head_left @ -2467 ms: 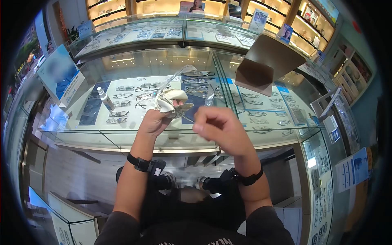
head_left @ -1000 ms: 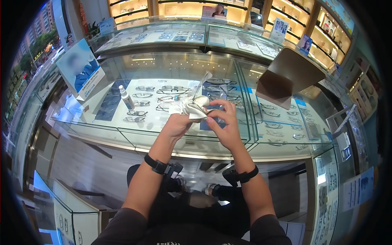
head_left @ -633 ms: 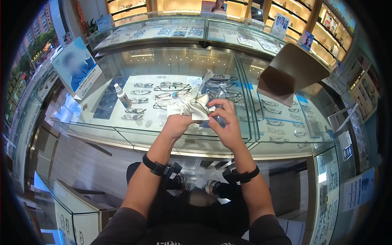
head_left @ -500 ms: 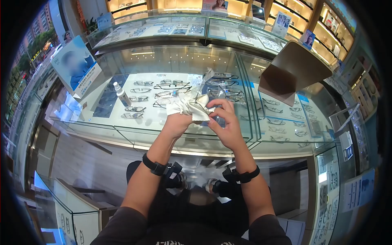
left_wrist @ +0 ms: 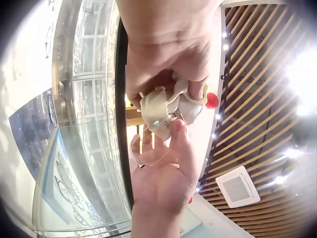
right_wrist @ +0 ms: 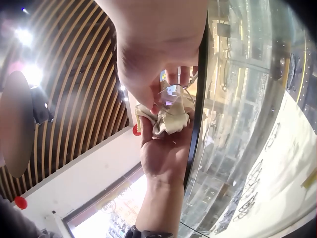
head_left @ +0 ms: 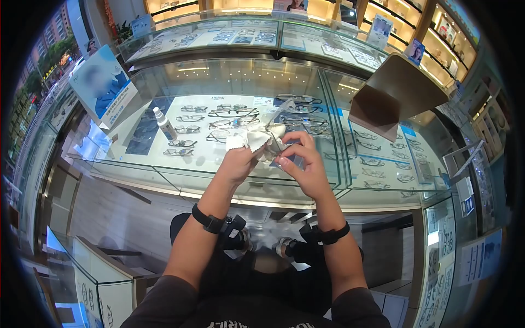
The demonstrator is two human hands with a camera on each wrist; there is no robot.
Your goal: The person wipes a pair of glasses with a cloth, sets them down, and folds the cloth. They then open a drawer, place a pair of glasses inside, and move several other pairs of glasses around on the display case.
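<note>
Eyeglasses point(right_wrist: 173, 100) with thin wire rims and clear lenses bridge, above the glass worktop point(head_left: 205, 164), the left hand point(head_left: 240, 163), gripping a cream zigzag-edged cloth point(head_left: 254, 138) around one side, and the right hand point(head_left: 306, 167), pinching the uncovered side.

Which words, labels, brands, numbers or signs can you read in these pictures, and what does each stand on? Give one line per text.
No text can be read with certainty.
Standing poster at picture left: characters, too blurred.
Spray bottle: label, too small.
White sheet inside the glass case: heading, too blurred to spell.
Dark shirt: light lettering, cut off by the picture's edge.
Card at lower right: print, too small.
Cloth: no lettering visible.
</note>
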